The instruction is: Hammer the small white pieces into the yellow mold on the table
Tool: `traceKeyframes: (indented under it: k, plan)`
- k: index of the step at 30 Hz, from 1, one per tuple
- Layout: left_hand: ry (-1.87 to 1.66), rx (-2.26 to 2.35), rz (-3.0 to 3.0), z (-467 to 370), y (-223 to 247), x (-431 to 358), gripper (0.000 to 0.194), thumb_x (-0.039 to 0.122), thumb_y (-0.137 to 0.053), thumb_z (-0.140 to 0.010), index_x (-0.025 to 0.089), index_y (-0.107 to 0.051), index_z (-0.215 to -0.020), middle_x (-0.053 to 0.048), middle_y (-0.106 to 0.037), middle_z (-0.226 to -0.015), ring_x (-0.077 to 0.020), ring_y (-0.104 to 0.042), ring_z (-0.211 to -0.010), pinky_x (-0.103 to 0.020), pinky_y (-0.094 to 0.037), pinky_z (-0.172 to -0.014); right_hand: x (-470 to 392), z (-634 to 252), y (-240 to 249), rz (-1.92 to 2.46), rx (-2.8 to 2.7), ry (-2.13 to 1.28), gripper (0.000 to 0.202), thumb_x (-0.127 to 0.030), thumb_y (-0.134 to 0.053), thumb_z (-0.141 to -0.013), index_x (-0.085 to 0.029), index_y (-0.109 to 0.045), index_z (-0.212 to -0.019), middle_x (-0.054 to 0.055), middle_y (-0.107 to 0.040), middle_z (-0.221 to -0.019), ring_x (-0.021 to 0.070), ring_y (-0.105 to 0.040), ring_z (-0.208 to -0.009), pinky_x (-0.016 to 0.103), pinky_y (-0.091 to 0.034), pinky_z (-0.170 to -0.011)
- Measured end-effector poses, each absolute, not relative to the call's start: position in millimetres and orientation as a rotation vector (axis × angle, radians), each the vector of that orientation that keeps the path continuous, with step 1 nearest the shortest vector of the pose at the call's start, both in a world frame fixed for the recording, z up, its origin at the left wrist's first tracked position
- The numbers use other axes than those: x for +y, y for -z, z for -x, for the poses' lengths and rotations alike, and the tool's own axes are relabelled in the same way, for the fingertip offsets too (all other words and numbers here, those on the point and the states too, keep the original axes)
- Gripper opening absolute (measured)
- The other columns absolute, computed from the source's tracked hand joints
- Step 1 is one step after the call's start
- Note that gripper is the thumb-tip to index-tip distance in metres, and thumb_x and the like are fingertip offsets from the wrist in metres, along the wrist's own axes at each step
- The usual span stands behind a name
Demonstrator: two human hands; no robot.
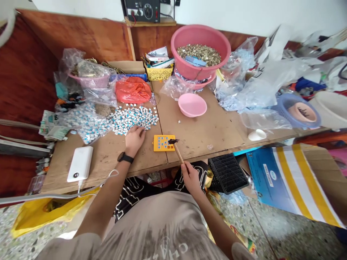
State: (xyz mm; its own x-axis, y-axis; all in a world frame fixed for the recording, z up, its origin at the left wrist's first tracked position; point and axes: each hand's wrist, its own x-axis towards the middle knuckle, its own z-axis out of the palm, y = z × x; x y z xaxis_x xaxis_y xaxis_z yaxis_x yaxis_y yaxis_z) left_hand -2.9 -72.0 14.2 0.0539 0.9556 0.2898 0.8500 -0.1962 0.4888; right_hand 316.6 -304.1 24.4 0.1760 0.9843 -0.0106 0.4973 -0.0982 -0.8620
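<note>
My left hand (pixel 135 139), with a black watch at the wrist, rests at the front edge of a pile of small white and blue pieces (pixel 132 117); its fingers are bent, and whether they pinch a piece is hidden. A thin wooden handle with a dark head, a small hammer-like tool (pixel 179 154), is held in my right hand (pixel 189 174). The tool's head lies over the right part of a yellow tray (pixel 156 143), which has small blue and white pieces in its slots.
Behind the tray stands a pink bowl (pixel 192 105), with a large pink basin (pixel 175 59) of metal pieces farther back. A white power bank (pixel 80 163) with a cable lies left; a white cup (pixel 257 135) lies right.
</note>
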Motion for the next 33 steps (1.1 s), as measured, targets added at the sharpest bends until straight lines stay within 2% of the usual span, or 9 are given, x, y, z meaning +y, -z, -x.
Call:
traceKeyframes:
  k: [4, 8, 12, 14, 17, 24, 29, 31, 33]
  plan:
    - [-0.764, 1.88, -2.204, -3, -17, -60, 0.035, 0.042, -0.056, -0.114, 0.023, -0.085, -0.122, -0.017, -0.081, -0.128, -0.0384, -0.069, -0.126, -0.052, -0.053, -0.115, -309, -316, -13, 1.719, -1.324, -0.855, 0.058, -0.068, -0.047, -0.119, -0.02, -0.079, -0.116, 0.002, -0.069, -0.078, 0.0213, -0.065, -0.071, 0.031, -0.049, -0.07]
    - [-0.806, 1.817, -2.148, -10, -29, -60, 0.032, 0.036, -0.055, -0.113, 0.024, -0.085, -0.11, -0.015, -0.083, -0.119, -0.0363, -0.072, -0.12, -0.053, -0.054, -0.115, -313, -318, -8, 1.751, -1.257, -0.843, 0.06, -0.069, -0.047, -0.119, -0.019, -0.079, -0.117, 0.002, -0.069, -0.078, 0.021, -0.063, -0.07, 0.031, -0.048, -0.068]
    - [-0.862, 1.452, -2.153, -35, -48, -84, 0.029, 0.037, -0.06, -0.113, 0.025, -0.086, -0.117, -0.01, -0.084, -0.125, -0.03, -0.075, -0.119, -0.047, -0.059, -0.112, -314, -325, -7, 1.756, -1.213, -0.855, 0.062, -0.071, -0.047, -0.118, -0.018, -0.079, -0.121, 0.001, -0.066, -0.077, 0.0202, -0.06, -0.068, 0.03, -0.046, -0.066]
    - [-0.763, 1.24, -2.259, -55, -56, -101, 0.029, 0.037, -0.06, -0.115, 0.025, -0.087, -0.119, -0.01, -0.083, -0.127, -0.0294, -0.074, -0.121, -0.047, -0.059, -0.112, -315, -330, -6, 1.755, -1.189, -0.841, 0.063, -0.072, -0.047, -0.118, -0.017, -0.079, -0.123, 0.001, -0.067, -0.079, 0.0205, -0.061, -0.07, 0.03, -0.047, -0.068]
    - [-0.55, 1.061, -2.446, -85, -59, -122, 0.031, 0.027, -0.056, -0.115, 0.025, -0.087, -0.116, -0.012, -0.081, -0.129, -0.0315, -0.072, -0.126, -0.051, -0.058, -0.115, -317, -336, -3, 1.772, -1.142, -0.823, 0.063, -0.072, -0.048, -0.118, -0.018, -0.08, -0.125, 0.001, -0.066, -0.079, 0.0207, -0.062, -0.071, 0.03, -0.048, -0.068]
    - [-0.456, 1.133, -2.553, -100, -44, -133, 0.036, 0.024, -0.054, -0.116, 0.022, -0.084, -0.134, -0.016, -0.084, -0.124, -0.0362, -0.071, -0.125, -0.058, -0.057, -0.115, -326, -339, 4, 1.789, -1.095, -0.826, 0.063, -0.073, -0.047, -0.118, -0.018, -0.079, -0.124, 0.0, -0.064, -0.076, 0.0202, -0.06, -0.067, 0.029, -0.046, -0.063]
    - [-0.409, 1.097, -2.507, -100, -44, -130, 0.03, 0.025, -0.055, -0.116, 0.022, -0.085, -0.119, -0.015, -0.085, -0.117, -0.0355, -0.072, -0.117, -0.055, -0.058, -0.111, -322, -341, -5, 1.83, -1.194, -0.778, 0.06, -0.068, -0.046, -0.119, -0.019, -0.079, -0.124, 0.002, -0.07, -0.079, 0.0221, -0.066, -0.071, 0.031, -0.049, -0.07]
    - [-0.418, 1.131, -2.498, -102, -46, -132, 0.03, 0.023, -0.055, -0.114, 0.022, -0.084, -0.124, -0.015, -0.083, -0.119, -0.0359, -0.071, -0.119, -0.054, -0.057, -0.112, -319, -341, -14, 1.835, -1.271, -0.786, 0.058, -0.066, -0.047, -0.12, -0.019, -0.08, -0.125, 0.004, -0.074, -0.082, 0.0231, -0.069, -0.072, 0.032, -0.05, -0.071]
    - [-0.485, 1.229, -2.485, -103, -46, -137, 0.035, 0.026, -0.059, -0.113, 0.023, -0.079, -0.142, -0.017, -0.079, -0.128, -0.0377, -0.068, -0.127, -0.055, -0.056, -0.114, -319, -339, -23, 1.803, -1.347, -0.796, 0.055, -0.063, -0.048, -0.12, -0.019, -0.081, -0.127, 0.006, -0.078, -0.087, 0.0238, -0.071, -0.075, 0.032, -0.051, -0.073]
